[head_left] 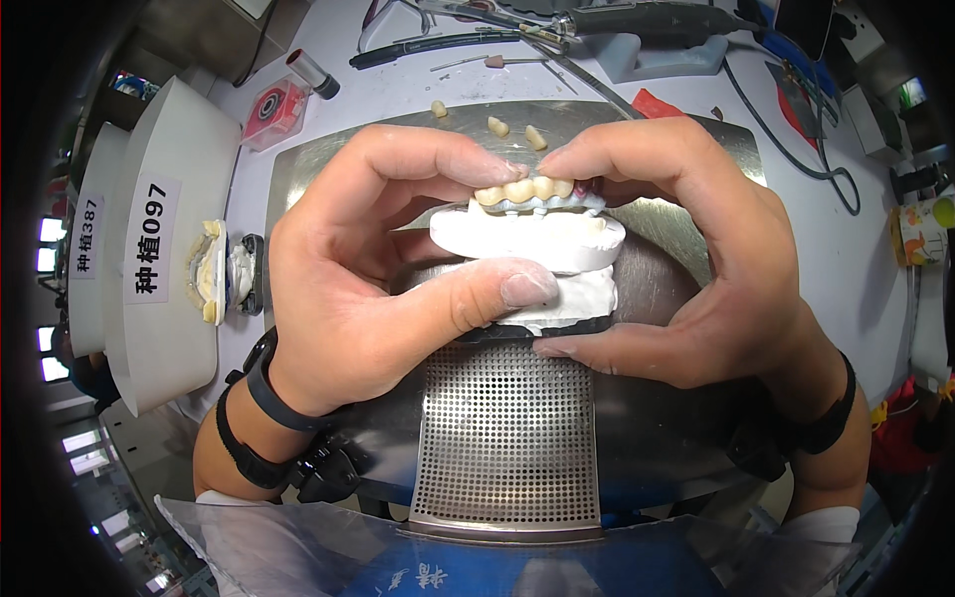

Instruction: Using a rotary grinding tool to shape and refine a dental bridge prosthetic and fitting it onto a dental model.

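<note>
Between my hands is a white plaster dental model [527, 239] on a black base. A row of cream-coloured dental crowns [522, 191] sits along its upper edge, on a pale bluish-white strip. My left hand [368, 259] is closed round the model's left side, its thumb across the front and a fingertip on the crowns. My right hand [706, 249] grips from the other side, with a fingertip at the crowns' right end and the thumb under the base. Three loose tooth crowns [498, 126] lie beyond my fingers on the metal plate [328, 169].
A perforated metal grille [507, 438] runs toward me below the model. At left stand white bins [174, 239] and another dental model [207, 274]. A red clear box [276, 114] is at far left. A grey rotary handpiece [657, 20], its cord and several slim tools lie at the back.
</note>
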Action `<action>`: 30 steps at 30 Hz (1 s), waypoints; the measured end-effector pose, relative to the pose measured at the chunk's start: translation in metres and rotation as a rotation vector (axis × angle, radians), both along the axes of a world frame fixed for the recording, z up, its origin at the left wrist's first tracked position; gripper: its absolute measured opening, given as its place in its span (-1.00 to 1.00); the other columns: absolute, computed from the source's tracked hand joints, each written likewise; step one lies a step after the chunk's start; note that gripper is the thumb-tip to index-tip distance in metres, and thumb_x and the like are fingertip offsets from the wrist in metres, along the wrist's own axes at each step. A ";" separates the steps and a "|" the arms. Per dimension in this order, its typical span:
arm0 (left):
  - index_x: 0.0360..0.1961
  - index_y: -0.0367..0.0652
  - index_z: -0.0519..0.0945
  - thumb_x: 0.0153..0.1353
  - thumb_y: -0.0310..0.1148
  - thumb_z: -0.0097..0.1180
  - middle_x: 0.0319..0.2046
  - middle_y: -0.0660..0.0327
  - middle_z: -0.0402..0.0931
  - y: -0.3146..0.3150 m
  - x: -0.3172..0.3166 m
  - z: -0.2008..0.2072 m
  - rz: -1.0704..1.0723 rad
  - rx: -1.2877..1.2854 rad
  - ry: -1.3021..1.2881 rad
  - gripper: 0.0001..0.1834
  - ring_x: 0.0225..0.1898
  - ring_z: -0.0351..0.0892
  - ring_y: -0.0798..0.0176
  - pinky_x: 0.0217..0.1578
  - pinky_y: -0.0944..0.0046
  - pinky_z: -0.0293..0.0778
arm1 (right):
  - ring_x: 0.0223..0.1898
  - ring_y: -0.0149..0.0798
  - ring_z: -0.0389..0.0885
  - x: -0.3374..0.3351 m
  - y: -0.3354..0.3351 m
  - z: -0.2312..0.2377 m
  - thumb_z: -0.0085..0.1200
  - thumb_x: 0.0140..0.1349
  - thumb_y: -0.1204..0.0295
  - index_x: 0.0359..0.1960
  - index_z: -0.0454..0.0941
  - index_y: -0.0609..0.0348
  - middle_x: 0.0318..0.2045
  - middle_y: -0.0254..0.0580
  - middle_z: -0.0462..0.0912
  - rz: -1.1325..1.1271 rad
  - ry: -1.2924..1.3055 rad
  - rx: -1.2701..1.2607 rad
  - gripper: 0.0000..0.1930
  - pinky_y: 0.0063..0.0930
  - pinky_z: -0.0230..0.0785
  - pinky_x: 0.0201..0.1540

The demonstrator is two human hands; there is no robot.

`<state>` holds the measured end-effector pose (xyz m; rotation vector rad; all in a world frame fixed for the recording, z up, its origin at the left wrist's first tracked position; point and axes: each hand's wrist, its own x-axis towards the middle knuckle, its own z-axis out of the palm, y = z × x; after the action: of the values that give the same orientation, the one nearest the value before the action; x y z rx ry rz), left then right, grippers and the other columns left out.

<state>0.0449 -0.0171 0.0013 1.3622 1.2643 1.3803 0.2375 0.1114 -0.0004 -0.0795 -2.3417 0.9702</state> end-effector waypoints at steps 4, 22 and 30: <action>0.03 -0.31 0.38 0.03 -0.47 0.38 -0.08 0.06 0.53 0.001 0.001 0.001 0.004 -0.007 0.012 -0.44 -0.03 0.56 0.26 0.04 0.28 0.46 | -0.08 -0.30 0.59 0.001 0.001 0.000 0.56 -0.27 0.43 0.07 0.42 0.30 -0.05 -0.13 0.56 0.002 -0.005 -0.006 -0.22 -0.46 0.46 -0.03; 0.17 -0.29 0.21 -0.28 -0.41 0.61 0.02 0.02 0.45 0.006 -0.005 -0.012 -0.153 0.162 0.149 0.00 0.07 0.48 0.20 0.09 0.25 0.39 | -0.09 -0.24 0.63 0.001 0.001 0.000 0.52 -0.29 0.48 0.04 0.45 0.35 -0.07 -0.07 0.57 -0.032 0.034 0.110 -0.26 -0.44 0.49 -0.03; 0.18 -0.30 0.19 -0.27 -0.48 0.60 0.02 0.00 0.46 0.005 -0.001 -0.012 -0.103 0.152 0.163 0.00 0.08 0.49 0.21 0.09 0.26 0.42 | -0.09 -0.24 0.63 0.002 0.002 0.000 0.52 -0.30 0.50 0.05 0.43 0.38 -0.07 -0.03 0.58 -0.039 0.033 0.096 -0.24 -0.46 0.49 -0.03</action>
<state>0.0439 -0.0119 -0.0103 1.6497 1.1949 1.3375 0.2392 0.1134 -0.0009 -0.0701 -2.3437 0.8323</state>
